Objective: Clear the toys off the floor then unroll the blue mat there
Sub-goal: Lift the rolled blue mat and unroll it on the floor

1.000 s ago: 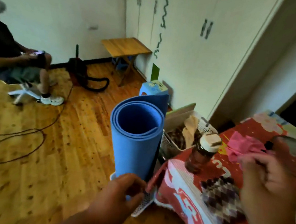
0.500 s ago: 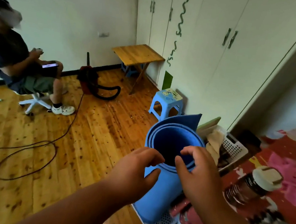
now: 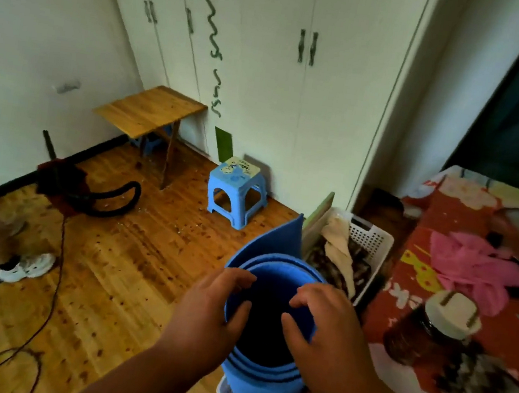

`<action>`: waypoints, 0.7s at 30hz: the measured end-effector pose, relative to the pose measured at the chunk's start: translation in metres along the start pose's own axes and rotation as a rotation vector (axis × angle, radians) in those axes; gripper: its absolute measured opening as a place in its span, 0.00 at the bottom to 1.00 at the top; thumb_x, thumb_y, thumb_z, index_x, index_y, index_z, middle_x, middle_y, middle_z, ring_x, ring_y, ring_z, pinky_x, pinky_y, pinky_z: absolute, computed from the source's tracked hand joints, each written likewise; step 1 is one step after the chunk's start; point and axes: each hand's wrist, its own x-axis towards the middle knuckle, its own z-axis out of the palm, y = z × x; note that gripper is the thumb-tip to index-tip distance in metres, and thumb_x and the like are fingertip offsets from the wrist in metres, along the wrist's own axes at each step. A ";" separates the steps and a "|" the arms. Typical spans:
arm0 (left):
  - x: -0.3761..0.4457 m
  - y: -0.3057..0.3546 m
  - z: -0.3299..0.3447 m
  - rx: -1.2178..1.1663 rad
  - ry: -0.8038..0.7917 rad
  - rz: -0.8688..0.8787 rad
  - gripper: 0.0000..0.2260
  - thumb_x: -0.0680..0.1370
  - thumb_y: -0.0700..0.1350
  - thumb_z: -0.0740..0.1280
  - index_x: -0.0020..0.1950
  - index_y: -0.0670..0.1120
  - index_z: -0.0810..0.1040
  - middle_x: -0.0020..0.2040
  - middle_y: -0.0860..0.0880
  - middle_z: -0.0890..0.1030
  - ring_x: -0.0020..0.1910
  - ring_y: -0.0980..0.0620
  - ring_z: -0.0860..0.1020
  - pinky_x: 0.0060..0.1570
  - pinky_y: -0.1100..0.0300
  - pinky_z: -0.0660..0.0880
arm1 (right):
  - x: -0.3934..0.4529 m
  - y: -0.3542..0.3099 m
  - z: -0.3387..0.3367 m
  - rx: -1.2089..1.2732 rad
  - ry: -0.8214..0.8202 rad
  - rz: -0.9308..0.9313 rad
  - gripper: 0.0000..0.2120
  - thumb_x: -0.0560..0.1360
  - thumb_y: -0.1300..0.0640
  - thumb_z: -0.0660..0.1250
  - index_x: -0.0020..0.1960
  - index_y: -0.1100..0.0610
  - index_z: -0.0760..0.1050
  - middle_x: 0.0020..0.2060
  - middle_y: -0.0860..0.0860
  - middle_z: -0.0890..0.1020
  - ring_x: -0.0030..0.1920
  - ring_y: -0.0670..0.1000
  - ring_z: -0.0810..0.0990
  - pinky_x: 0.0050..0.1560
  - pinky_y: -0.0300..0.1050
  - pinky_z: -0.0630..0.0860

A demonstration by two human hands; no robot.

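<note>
Both hands now on the upright blue mat (image 3: 259,391): left hand (image 3: 212,315) at nine o'clock, right hand (image 3: 326,333) newly clamped at three, fingers curled over its rim — lift-out looks imminent.

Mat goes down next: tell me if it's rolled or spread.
Rolled. The mat stands upright, its coils showing at the top, left hand and right hand gripping its rim.

Both your hands have closed onto the rolled blue mat (image 3: 261,384) now: left hand (image 3: 212,315) gripping its left rim, right hand (image 3: 326,333) hooked over its right rim, off the bed beside it
</note>
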 end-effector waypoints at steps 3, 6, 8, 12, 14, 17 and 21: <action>0.029 -0.017 0.011 0.071 -0.068 0.088 0.17 0.71 0.45 0.72 0.57 0.58 0.77 0.54 0.60 0.74 0.56 0.60 0.73 0.58 0.60 0.71 | -0.004 0.010 0.010 -0.030 0.088 0.130 0.10 0.70 0.42 0.62 0.47 0.46 0.74 0.51 0.41 0.75 0.55 0.42 0.71 0.57 0.38 0.68; 0.057 -0.032 0.024 0.097 -0.148 0.090 0.21 0.68 0.45 0.75 0.59 0.59 0.77 0.62 0.51 0.72 0.62 0.50 0.73 0.62 0.52 0.71 | -0.019 0.016 0.024 -0.072 0.152 0.258 0.10 0.69 0.41 0.63 0.46 0.44 0.75 0.58 0.42 0.75 0.64 0.44 0.68 0.62 0.42 0.66; 0.074 -0.042 0.030 0.112 -0.203 0.057 0.27 0.68 0.48 0.75 0.64 0.61 0.72 0.67 0.49 0.68 0.65 0.47 0.71 0.63 0.53 0.70 | -0.026 0.018 0.033 -0.107 0.164 0.357 0.12 0.69 0.39 0.63 0.49 0.41 0.73 0.65 0.44 0.72 0.70 0.48 0.63 0.67 0.48 0.65; 0.114 -0.069 0.041 0.079 -0.403 0.174 0.40 0.67 0.51 0.77 0.75 0.56 0.61 0.72 0.46 0.64 0.68 0.46 0.69 0.66 0.52 0.68 | -0.027 0.010 0.053 -0.098 0.317 0.592 0.21 0.70 0.40 0.65 0.60 0.44 0.71 0.69 0.48 0.68 0.71 0.50 0.63 0.69 0.51 0.64; 0.130 -0.085 0.039 0.058 -0.528 0.263 0.44 0.66 0.50 0.78 0.77 0.55 0.57 0.74 0.46 0.62 0.70 0.47 0.67 0.66 0.58 0.64 | -0.028 -0.003 0.069 -0.078 0.434 0.745 0.25 0.70 0.43 0.70 0.64 0.45 0.67 0.64 0.46 0.68 0.66 0.46 0.65 0.64 0.44 0.64; 0.152 -0.101 0.037 0.038 -0.618 0.344 0.46 0.65 0.52 0.78 0.77 0.55 0.55 0.74 0.47 0.62 0.70 0.49 0.65 0.66 0.58 0.64 | -0.031 -0.022 0.092 0.002 0.544 1.012 0.37 0.68 0.41 0.72 0.71 0.47 0.60 0.64 0.47 0.69 0.64 0.48 0.69 0.61 0.44 0.67; 0.169 -0.110 0.049 -0.134 -0.807 0.267 0.48 0.66 0.49 0.79 0.78 0.52 0.53 0.74 0.46 0.67 0.69 0.45 0.71 0.65 0.47 0.72 | -0.032 -0.037 0.128 0.197 0.633 1.164 0.41 0.66 0.47 0.76 0.72 0.52 0.59 0.66 0.51 0.72 0.65 0.51 0.72 0.65 0.53 0.72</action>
